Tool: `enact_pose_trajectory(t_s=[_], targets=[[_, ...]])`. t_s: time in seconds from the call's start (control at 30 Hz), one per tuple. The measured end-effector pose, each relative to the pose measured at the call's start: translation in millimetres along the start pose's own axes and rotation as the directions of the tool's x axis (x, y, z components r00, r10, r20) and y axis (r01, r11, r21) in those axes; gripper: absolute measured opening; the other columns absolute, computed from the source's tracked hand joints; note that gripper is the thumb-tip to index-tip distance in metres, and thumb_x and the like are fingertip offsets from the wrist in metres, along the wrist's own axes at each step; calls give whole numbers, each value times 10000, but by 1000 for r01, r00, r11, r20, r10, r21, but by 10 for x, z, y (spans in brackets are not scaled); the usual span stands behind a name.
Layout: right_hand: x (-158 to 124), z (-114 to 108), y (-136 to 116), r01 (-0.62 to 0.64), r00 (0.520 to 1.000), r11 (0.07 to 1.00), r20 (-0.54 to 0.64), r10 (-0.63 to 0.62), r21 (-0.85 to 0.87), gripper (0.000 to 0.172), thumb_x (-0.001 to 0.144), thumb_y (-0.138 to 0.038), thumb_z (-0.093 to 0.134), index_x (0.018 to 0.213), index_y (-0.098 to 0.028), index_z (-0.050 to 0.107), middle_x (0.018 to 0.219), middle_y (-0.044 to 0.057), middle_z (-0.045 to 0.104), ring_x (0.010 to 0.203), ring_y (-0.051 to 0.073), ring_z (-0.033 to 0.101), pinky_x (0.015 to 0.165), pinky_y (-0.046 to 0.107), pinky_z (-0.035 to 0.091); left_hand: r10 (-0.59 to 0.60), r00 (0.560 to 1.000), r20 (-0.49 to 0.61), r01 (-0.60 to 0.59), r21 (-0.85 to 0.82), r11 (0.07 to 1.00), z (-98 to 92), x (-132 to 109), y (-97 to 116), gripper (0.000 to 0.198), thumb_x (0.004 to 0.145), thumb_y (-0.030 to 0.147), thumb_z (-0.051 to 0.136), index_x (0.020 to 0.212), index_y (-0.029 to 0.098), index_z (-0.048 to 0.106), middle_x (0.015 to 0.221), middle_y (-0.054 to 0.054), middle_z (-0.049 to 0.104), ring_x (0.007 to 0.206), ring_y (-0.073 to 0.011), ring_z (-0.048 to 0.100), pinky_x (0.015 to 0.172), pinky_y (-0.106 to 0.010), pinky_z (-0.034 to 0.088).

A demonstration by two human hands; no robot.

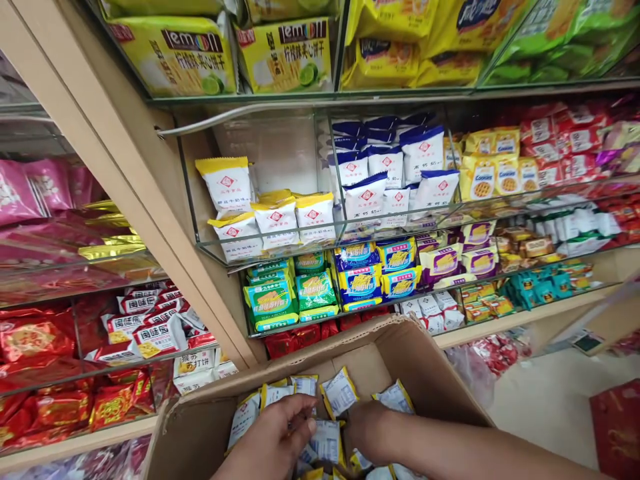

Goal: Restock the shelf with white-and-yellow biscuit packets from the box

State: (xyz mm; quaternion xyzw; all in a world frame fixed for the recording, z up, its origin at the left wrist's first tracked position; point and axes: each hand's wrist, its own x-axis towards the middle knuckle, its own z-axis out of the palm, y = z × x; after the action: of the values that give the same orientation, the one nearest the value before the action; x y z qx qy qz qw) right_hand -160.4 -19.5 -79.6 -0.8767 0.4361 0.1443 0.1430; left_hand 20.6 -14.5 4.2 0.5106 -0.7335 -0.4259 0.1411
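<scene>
A brown cardboard box (425,360) stands open below the shelves, with several small white-and-yellow snack packets (340,392) inside. My left hand (280,433) is over the left part of the box, its fingers loosely bent and the thumb apart from them; I see nothing between them. Close beside its fingertips lies another packet (327,440). Deeper in the box, my right hand (370,430) reaches down among the packets. Its fingers are hidden, so whether they grip a packet does not show.
Matching yellow-topped packets (275,223) sit in a glass-fronted shelf bin (260,255) above the box. Blue-topped packets (367,197) fill the neighbouring bin. A wooden upright (150,220) divides the shelving at left. A grey cable (240,110) runs along the upper shelf.
</scene>
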Motion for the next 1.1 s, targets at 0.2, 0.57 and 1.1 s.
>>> enact_pose_trajectory(t_s=[0.2, 0.57, 1.1], targets=[[-474, -994, -35, 341, 831, 940, -474, -290, 23, 186, 814, -168, 475, 954, -159, 597, 901, 54, 658, 807, 193, 585, 744, 303, 478, -281, 951, 129, 303, -568, 765, 19, -92, 133, 522, 764, 600, 439, 1067, 198, 574, 767, -63, 673, 652, -226, 666, 511, -280, 463], [-540, -1137, 99, 395, 868, 140, -419, 266, 908, 325, 829, -425, 450, 989, -179, 590, 752, 25, 582, 586, 111, 499, 514, 240, 419, -23, 999, -24, 2, -650, 760, -40, -61, 630, 336, 699, 381, 669, 938, 146, 639, 699, 6, 622, 529, -91, 512, 465, -195, 450], [-432, -1051, -4, 499, 746, 51, -459, 483, 865, 307, 810, -457, 473, 687, -179, 436, 597, -50, 364, 548, 90, 317, 503, 223, 283, -234, 905, -355, -181, -819, 545, 37, 58, 550, 270, 633, 396, 722, 785, 215, 592, 664, 54, 665, 592, -115, 560, 528, -181, 460]])
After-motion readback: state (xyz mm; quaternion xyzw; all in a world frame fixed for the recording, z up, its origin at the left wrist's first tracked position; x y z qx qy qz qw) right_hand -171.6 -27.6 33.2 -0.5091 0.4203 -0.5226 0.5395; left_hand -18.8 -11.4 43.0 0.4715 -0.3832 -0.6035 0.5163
